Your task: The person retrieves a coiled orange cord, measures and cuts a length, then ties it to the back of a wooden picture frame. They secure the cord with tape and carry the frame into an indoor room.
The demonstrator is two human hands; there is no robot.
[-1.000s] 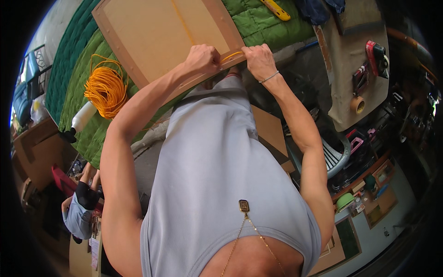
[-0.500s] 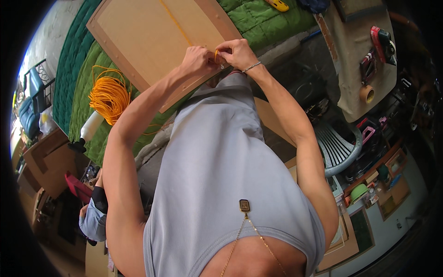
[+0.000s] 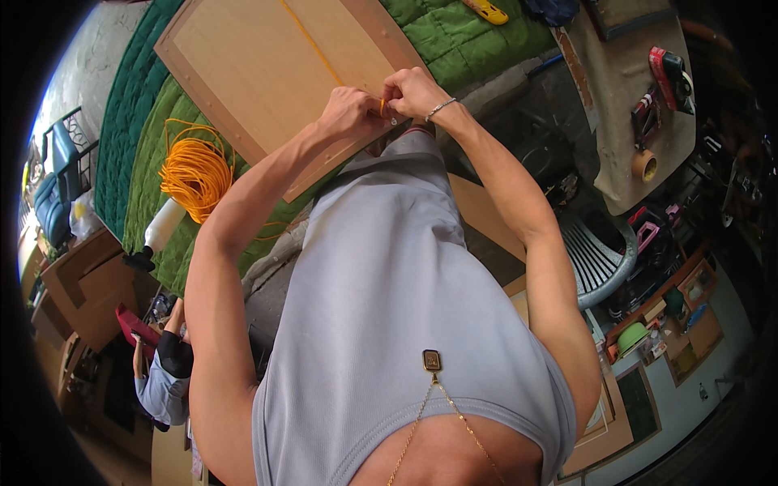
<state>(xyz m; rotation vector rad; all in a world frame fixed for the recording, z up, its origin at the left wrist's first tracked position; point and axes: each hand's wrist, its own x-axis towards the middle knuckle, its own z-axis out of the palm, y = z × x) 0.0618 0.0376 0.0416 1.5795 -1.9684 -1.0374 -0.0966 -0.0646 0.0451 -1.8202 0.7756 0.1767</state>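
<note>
Both my hands are close together at the near edge of a framed wooden panel (image 3: 267,89). An orange cord (image 3: 312,42) runs taut-looking across the panel toward them. My left hand (image 3: 352,111) is closed on the cord, its fingertips partly hidden. My right hand (image 3: 413,95) pinches a short loop of the same cord between thumb and fingers. Just below the fingers shows a small shiny metal piece (image 3: 394,121) at the panel's edge; its kind is too small to make out.
The panel lies on a green quilted blanket (image 3: 454,44). To the left rest a coil of orange cord (image 3: 197,178) and a white bottle (image 3: 164,227). Tools (image 3: 668,73) and a tape roll (image 3: 645,166) lie on a cloth-covered surface at right, near a chair (image 3: 604,259). Another person (image 3: 166,381) is at lower left.
My hands stay at the cord, the fingers shifting slightly around the loop. At lower left, the other person's arm has come further into sight.
</note>
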